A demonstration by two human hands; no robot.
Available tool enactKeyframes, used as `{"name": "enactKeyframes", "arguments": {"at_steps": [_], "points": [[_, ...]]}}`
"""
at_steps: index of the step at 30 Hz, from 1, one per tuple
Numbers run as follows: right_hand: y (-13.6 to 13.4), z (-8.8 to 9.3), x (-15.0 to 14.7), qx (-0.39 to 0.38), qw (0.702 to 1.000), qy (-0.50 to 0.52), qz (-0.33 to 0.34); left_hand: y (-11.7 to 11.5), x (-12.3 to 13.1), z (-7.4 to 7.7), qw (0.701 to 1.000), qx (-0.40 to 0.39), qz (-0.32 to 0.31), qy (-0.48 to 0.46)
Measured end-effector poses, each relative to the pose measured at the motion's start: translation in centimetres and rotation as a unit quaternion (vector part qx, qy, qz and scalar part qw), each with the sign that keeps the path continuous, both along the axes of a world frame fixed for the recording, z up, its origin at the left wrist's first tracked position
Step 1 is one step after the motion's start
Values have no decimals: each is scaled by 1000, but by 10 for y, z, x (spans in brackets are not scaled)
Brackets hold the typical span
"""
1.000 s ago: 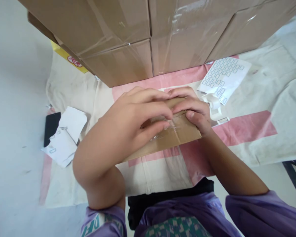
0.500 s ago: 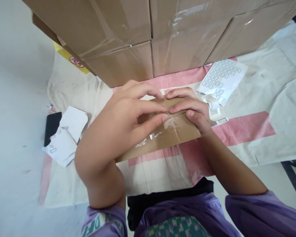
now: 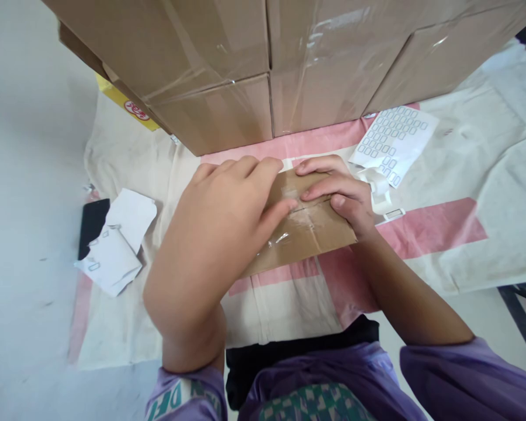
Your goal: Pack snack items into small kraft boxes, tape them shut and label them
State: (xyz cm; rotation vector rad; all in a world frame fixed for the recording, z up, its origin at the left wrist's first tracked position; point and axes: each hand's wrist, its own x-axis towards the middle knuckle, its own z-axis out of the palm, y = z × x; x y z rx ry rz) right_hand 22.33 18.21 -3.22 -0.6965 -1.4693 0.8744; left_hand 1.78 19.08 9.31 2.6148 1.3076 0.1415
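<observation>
A small taped cardboard box (image 3: 315,231) lies in front of me, with clear tape wrinkled and shiny across its top. My left hand (image 3: 228,210) covers its left part, thumb pressed on the tape near the middle seam and fingers bent over the far edge. At the right end, my right hand (image 3: 344,196) grips the box, its fingertips resting on top close to the left thumb. Much of the box's left side is hidden under my left hand. Just past my right hand is a white curled piece (image 3: 380,190), partly hidden.
Large taped cardboard boxes (image 3: 228,111) stand stacked along the back. A sticker sheet (image 3: 394,140) lies at right on the pink and cream cloth (image 3: 438,228). Torn white paper (image 3: 118,251) overlaps a black flat object (image 3: 93,222) at left, below a yellow box (image 3: 120,99).
My left index and middle fingers have drawn back from the middle seam to the far edge, leaving the thumb on the tape. The right hand stays in place.
</observation>
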Motion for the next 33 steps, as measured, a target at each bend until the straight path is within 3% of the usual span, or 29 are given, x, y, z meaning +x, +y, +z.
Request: {"name": "enactKeyframes", "arguments": {"at_steps": [5,9,14,20,24,33], "points": [[-1,0,0,-9,1000,8,-10,-1,-1,4,999,-27,-26,25],[-2,0,1,9,1000,-14,1,-8,-1,-3,1000,8,21,12],[-3,1,3,18,999,-39,4,-13,1,-10,999,36,22,-4],[-2,-3,3,29,999,-33,12,-11,2,-5,999,-12,44,23],[-3,-2,3,36,999,-22,25,-10,2,-1,998,-43,27,23],[-8,0,-2,5,1000,-3,4,-15,4,2,995,-87,55,6]]}}
